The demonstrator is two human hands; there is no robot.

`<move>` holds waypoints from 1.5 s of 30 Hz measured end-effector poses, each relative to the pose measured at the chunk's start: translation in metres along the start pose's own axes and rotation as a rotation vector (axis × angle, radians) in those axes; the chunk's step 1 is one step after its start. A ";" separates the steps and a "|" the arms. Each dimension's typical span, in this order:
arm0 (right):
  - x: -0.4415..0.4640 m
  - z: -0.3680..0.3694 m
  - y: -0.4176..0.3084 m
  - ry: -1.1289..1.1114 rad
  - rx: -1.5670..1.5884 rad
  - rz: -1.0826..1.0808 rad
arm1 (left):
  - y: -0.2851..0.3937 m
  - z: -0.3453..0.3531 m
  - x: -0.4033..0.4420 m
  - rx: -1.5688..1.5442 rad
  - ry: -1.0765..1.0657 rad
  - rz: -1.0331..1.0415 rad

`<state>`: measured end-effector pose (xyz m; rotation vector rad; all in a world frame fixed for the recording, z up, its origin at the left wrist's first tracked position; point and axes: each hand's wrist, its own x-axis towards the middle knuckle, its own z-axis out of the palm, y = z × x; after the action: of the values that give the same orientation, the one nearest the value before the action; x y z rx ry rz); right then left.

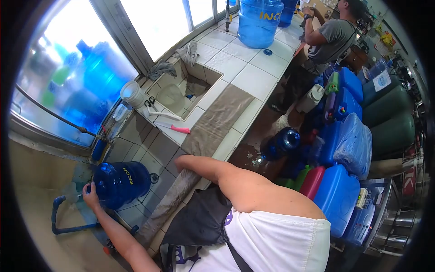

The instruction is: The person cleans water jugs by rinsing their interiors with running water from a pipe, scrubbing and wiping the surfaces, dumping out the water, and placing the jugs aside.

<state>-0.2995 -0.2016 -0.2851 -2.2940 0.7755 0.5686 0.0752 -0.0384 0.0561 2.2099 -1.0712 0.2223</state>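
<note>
A large blue water jug (129,182) lies on its side in the tiled recess at the lower left, its neck toward the wall. My left hand (91,196) is closed around the neck end, near a blue pipe (55,215). My right arm reaches across a long grey-brown cloth (218,119) draped along the counter edge. At its end my right hand (181,163) bends down past the edge, its fingers hidden.
A sunken basin (213,75) holds a bowl; scissors (149,101), a pink-handled knife (174,128) and a white pail (132,94) are near it. Another jug (257,27) stands farther along the counter (256,78). A person (333,38) works beyond; several containers (337,197) line the right.
</note>
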 end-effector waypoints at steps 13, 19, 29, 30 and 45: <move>-0.073 -0.049 -0.022 -0.032 -0.008 -0.057 | -0.007 0.004 -0.003 -0.098 0.032 0.040; -0.075 -0.043 -0.014 -0.090 0.008 -0.078 | 0.030 -0.007 -0.014 -0.071 0.005 -0.089; -0.076 -0.037 -0.007 -0.133 0.043 -0.091 | 0.031 -0.007 -0.015 -0.020 0.069 -0.067; -0.076 -0.038 -0.007 -0.134 0.037 -0.094 | 0.032 -0.008 -0.015 -0.035 0.052 -0.078; -0.118 -0.074 -0.032 -0.094 0.093 -0.161 | 0.068 -0.021 -0.035 0.159 0.052 0.062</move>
<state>-0.3507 -0.1885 -0.1523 -2.2034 0.5552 0.5505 0.0045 -0.0332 0.0910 2.2988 -1.1292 0.4021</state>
